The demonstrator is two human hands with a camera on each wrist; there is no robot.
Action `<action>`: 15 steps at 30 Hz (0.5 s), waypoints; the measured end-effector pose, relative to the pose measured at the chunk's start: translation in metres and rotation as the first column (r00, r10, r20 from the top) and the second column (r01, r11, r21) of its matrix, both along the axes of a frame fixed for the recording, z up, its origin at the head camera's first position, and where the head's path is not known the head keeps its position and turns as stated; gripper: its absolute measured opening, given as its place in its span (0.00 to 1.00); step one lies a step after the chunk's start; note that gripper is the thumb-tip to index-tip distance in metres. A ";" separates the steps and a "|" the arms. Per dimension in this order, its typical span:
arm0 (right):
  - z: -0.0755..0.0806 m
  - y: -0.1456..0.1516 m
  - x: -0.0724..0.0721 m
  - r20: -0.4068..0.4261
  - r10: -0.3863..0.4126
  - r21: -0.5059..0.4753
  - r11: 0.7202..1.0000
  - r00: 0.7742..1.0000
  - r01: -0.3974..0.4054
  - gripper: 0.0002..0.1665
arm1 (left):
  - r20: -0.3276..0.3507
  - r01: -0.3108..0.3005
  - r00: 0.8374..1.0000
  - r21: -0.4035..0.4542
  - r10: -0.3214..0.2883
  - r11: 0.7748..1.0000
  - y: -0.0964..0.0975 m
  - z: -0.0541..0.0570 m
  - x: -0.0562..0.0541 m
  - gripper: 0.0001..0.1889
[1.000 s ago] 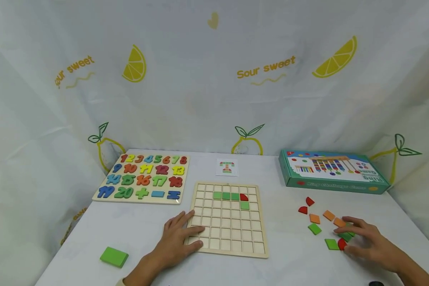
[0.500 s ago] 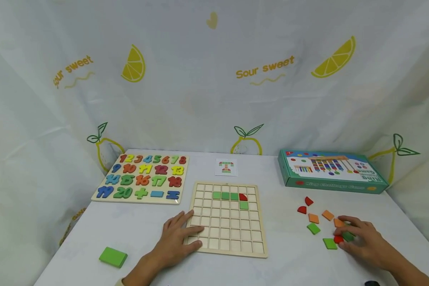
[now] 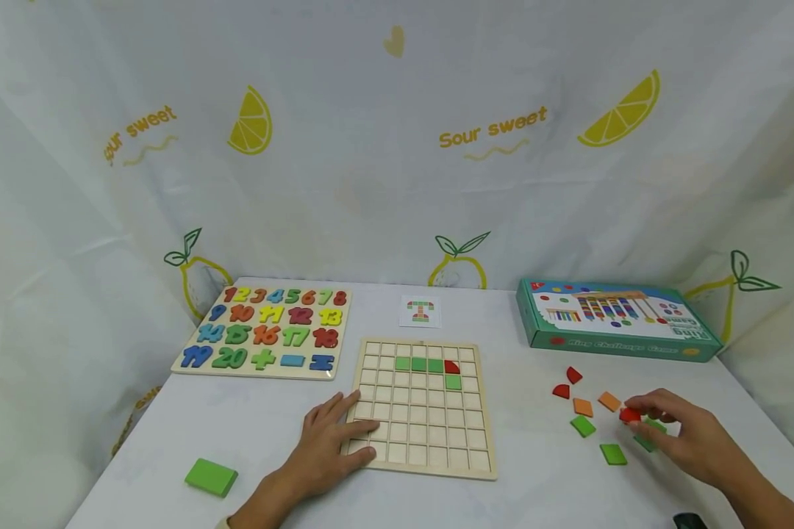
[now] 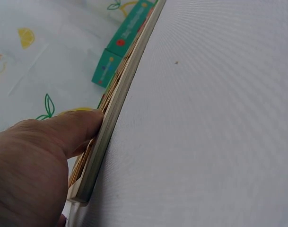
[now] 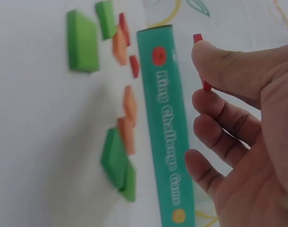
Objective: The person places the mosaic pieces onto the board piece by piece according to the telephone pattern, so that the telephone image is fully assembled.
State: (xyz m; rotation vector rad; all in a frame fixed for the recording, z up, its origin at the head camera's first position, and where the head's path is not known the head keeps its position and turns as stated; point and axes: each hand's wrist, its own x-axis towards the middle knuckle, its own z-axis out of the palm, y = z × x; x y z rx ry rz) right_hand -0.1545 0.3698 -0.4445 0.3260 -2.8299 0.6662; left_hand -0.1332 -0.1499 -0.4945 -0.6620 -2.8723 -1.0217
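My right hand (image 3: 688, 441) pinches a red quarter-circle tile (image 3: 630, 415) between thumb and index finger. In the right wrist view that tile (image 5: 206, 86) is held off the table, its edge showing. Below and beside this hand lie loose tiles: a green square (image 3: 613, 454), an orange square (image 3: 583, 407) and others, some partly hidden by the fingers. My left hand (image 3: 320, 448) rests on the left edge of a wooden grid board (image 3: 417, 433), fingers spread. On the board, three green squares and a red quarter-circle (image 3: 451, 366) form a row, with one green square (image 3: 453, 382) under the red.
A number puzzle board (image 3: 251, 371) lies back left. Behind the grid board is a small pattern card (image 3: 420, 311). The green Ring Challenge Game box (image 3: 622, 345) stands back right. A green block (image 3: 212, 477) lies front left. A dark object (image 3: 689, 521) shows at the front edge.
The right hand has taken hold of the red quarter-circle tile and lifted it from beside the green square, moving slightly away from me. The left hand stays on the board.
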 end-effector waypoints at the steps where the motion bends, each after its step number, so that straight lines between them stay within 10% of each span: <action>1: 0.004 -0.002 0.000 -0.007 -0.003 -0.006 1.000 1.000 0.003 0.19 | 0.001 0.000 1.000 0.000 0.000 1.000 0.000 0.000 0.000 0.21; 15: 0.065 -0.044 -0.001 -0.199 0.108 -0.032 0.993 0.974 -0.116 0.22 | 0.002 -0.006 1.000 -0.008 0.006 1.000 0.001 0.003 0.001 0.20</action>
